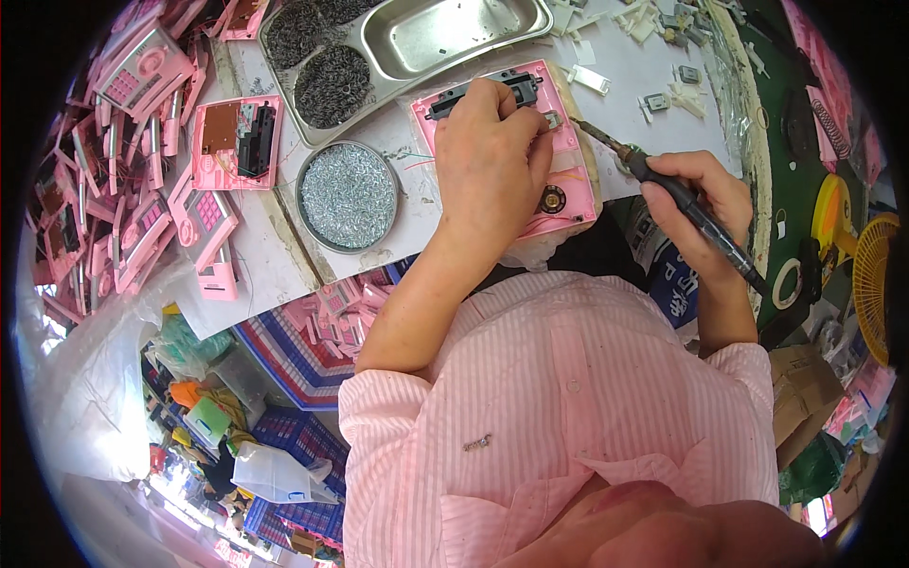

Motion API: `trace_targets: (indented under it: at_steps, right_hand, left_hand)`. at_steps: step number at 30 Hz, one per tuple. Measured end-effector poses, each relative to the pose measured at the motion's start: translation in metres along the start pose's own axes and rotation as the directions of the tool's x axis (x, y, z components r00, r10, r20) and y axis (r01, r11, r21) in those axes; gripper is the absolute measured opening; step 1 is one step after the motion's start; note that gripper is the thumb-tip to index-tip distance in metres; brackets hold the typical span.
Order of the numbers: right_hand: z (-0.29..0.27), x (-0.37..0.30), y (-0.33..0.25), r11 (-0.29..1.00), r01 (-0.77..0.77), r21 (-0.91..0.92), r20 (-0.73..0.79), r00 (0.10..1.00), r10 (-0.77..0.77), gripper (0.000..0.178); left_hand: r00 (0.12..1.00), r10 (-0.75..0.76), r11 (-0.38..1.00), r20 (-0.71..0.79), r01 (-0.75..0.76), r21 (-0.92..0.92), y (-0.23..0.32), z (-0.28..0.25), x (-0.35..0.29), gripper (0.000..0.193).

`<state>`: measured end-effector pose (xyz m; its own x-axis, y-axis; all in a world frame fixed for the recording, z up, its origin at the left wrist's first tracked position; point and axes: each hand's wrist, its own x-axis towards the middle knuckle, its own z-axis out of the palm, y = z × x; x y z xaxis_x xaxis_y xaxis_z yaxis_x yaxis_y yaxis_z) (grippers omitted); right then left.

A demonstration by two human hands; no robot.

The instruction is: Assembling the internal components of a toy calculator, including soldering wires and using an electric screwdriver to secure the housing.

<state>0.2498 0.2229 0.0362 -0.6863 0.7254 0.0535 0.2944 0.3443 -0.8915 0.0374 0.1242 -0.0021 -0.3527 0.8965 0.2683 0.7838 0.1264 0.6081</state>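
In front of me on the table lies an open pink plastic case (579, 168). A black bar-shaped mechanism (524, 87) runs across its far end, and a round black part with a gold centre (552, 199) sits near its right side. My left hand (488, 156) is over the case, fingers bent and pinched around a small silver-grey part (553, 120) at the right edge. In my right hand (705, 194) is a soldering iron (696, 210) with a black handle, gripped like a pen. Its tip points at the case's right edge, close beside the small part.
Left of the case stands a round tin of small silver screws (347, 197). Behind it, a metal tray (379, 106) holds dark springs. A second pink case (237, 142) and a heap of pink cases (142, 213) lie left. White plastic pieces (592, 79) scatter at the back right.
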Motion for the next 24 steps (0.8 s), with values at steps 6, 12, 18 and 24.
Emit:
trace_targets:
  at_steps: [6,12,18,24]
  right_hand:
    - [0.002,0.000,0.008,0.996,0.089,-0.001,0.007,0.996,-0.089,0.021]
    - [0.000,0.000,0.013,0.994,0.105,-0.003,0.004,0.994,-0.105,0.021]
    - [-0.003,0.000,0.016,0.989,0.146,0.011,-0.025,0.989,-0.146,0.021]
    - [-0.010,-0.001,0.013,0.997,0.081,0.016,0.031,0.996,-0.082,0.024]
  left_hand:
    - [0.999,-0.042,0.999,0.007,0.043,-0.027,0.000,0.002,-0.001,0.014]
    - [0.999,-0.042,0.999,-0.005,0.042,-0.010,0.001,0.003,-0.002,0.013]
    - [1.000,-0.002,0.999,0.009,0.002,0.040,0.003,0.000,0.001,0.013]
    - [0.999,-0.050,0.999,0.009,0.050,-0.013,0.003,0.003,-0.002,0.013]
